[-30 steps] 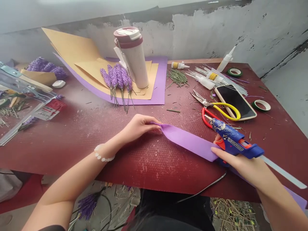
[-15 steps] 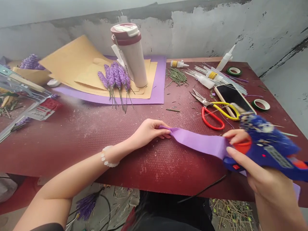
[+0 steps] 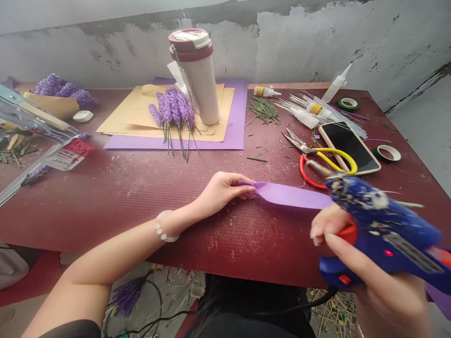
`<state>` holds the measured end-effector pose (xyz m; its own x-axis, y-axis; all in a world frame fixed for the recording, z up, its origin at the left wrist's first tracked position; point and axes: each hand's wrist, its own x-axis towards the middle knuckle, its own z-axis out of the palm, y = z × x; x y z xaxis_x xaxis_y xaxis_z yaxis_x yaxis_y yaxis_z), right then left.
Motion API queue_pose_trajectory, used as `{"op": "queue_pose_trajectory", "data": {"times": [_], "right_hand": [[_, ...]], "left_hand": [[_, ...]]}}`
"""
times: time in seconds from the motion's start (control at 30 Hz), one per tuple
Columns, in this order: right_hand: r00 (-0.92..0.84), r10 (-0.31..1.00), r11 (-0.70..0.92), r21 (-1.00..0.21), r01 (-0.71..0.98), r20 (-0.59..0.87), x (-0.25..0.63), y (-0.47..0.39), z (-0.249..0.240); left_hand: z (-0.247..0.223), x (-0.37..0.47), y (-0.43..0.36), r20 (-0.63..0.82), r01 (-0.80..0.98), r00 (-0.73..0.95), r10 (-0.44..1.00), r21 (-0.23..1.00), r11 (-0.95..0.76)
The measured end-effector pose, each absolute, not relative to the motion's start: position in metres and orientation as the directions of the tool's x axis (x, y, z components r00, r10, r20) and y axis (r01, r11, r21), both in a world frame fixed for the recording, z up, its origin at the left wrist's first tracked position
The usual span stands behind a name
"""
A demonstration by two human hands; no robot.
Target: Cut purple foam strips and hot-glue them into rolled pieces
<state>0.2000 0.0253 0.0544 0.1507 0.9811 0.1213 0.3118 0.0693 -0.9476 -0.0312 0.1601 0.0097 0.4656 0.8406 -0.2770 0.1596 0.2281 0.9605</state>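
Over the dark-red textured surface (image 3: 134, 188), a long, flat purple strip (image 3: 296, 196) stretches rightward from its folded end, pinched in my left hand (image 3: 225, 191), towards my right hand (image 3: 373, 277), which is wrapped around a blue plastic glue gun (image 3: 384, 213).

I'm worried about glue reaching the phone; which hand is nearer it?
Right. The right hand, holding the glue gun, is in front of the phone; the left hand is farther off, to its left.
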Motion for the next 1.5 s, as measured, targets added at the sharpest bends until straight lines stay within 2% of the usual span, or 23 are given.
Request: {"op": "queue_pose_trajectory", "data": {"times": [0.23, 0.4, 0.63, 0.73, 0.83, 1.03, 1.33, 1.5], "right_hand": [[-0.109, 0.992, -0.049, -0.995, 0.084, -0.058, 0.19, 0.044, 0.039], [-0.214, 0.977, -0.001, -1.0, 0.005, -0.002, 0.189, 0.042, 0.037], [-0.212, 0.956, -0.195, -0.98, 0.045, -0.2, 0.181, 0.042, 0.025], [-0.122, 0.965, -0.222, -0.97, 0.1, -0.233, 0.179, 0.037, 0.023], [-0.043, 0.968, -0.24, -0.963, 0.12, -0.247, 0.175, 0.033, 0.023], [-0.038, 0.963, -0.262, -0.96, 0.099, -0.267, 0.17, 0.033, 0.022], [-0.048, 0.971, -0.229, -0.966, 0.12, -0.236, 0.169, 0.035, 0.019], [0.017, 0.972, -0.234, -0.959, 0.162, -0.234, 0.166, 0.034, 0.021]], "left_hand": [[0.008, -0.034, 0.158, -0.21, 0.141, 0.468, 0.858, 0.977, 0.163], [0.008, -0.033, 0.157, -0.186, 0.094, 0.494, 0.85, 0.983, 0.16], [0.014, -0.032, 0.153, -0.19, 0.135, 0.474, 0.86, 0.981, 0.142], [0.015, -0.032, 0.152, -0.192, 0.096, 0.477, 0.858, 0.981, 0.166], [0.014, -0.032, 0.152, -0.169, 0.078, 0.481, 0.86, 0.986, 0.15], [0.013, -0.032, 0.151, -0.125, 0.058, 0.507, 0.853, 0.992, 0.111], [0.016, -0.033, 0.151, -0.14, 0.07, 0.514, 0.847, 0.99, 0.121], [0.014, -0.033, 0.151, -0.118, 0.043, 0.517, 0.848, 0.993, 0.112]]}}
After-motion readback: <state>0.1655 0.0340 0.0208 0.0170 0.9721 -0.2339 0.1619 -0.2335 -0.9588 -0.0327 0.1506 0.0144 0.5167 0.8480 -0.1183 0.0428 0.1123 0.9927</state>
